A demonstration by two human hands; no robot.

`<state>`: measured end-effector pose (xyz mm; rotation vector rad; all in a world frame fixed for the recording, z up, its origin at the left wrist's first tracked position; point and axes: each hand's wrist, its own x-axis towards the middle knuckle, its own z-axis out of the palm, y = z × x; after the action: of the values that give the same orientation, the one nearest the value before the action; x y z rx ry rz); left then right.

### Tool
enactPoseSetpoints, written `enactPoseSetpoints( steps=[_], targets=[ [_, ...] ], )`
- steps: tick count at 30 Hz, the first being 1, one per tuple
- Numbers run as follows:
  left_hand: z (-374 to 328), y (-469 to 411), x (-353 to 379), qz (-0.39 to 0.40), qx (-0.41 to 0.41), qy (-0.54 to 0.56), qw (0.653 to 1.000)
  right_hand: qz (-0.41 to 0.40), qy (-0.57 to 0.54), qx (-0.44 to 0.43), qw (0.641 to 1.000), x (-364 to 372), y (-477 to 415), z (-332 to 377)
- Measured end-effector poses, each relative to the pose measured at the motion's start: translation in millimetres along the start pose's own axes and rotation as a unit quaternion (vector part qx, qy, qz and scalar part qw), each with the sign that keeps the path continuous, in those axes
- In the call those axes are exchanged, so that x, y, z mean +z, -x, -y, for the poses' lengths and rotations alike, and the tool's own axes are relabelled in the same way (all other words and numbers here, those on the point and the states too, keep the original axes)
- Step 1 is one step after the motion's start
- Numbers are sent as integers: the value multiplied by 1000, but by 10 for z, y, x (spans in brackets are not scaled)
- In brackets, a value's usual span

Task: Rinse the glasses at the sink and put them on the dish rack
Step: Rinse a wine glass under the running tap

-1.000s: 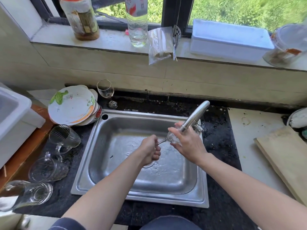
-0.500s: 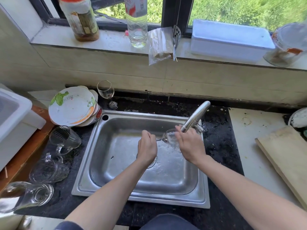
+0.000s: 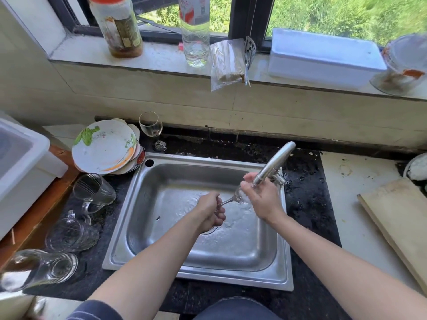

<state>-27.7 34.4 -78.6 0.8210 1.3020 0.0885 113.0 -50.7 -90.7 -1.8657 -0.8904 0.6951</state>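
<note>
Bright daylight pours through the far window (image 3: 323,17), glaring off the steel sink (image 3: 161,181), while wide-angle distortion bends the edges and the near-left glasses (image 3: 41,269) smear into blur

A stack of white round plates painted with vegetables (image 3: 104,146) is sitting tilted on the black speckled counter (image 3: 305,204). An orange-capped brown-labelled bottle (image 3: 117,26), a clear plastic bottle (image 3: 195,31), a clear bag of thin sticks (image 3: 227,63) and a white foam box (image 3: 323,58) are standing along the pale stone windowsill (image 3: 161,56). A pale wooden board (image 3: 397,225) is lying at the right.
</note>
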Motion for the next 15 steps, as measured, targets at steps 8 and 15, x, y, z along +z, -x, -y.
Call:
enactPoseSetpoints(
  steps=[8, 15],
  targets=[
    [146, 13, 10, -110, 237, -236, 936, 101, 392, -191, 894, 13, 112, -203],
    [145, 71, -63, -128, 380, -319, 859, 151, 266, -35, 951, 49, 47, -30]
  ],
)
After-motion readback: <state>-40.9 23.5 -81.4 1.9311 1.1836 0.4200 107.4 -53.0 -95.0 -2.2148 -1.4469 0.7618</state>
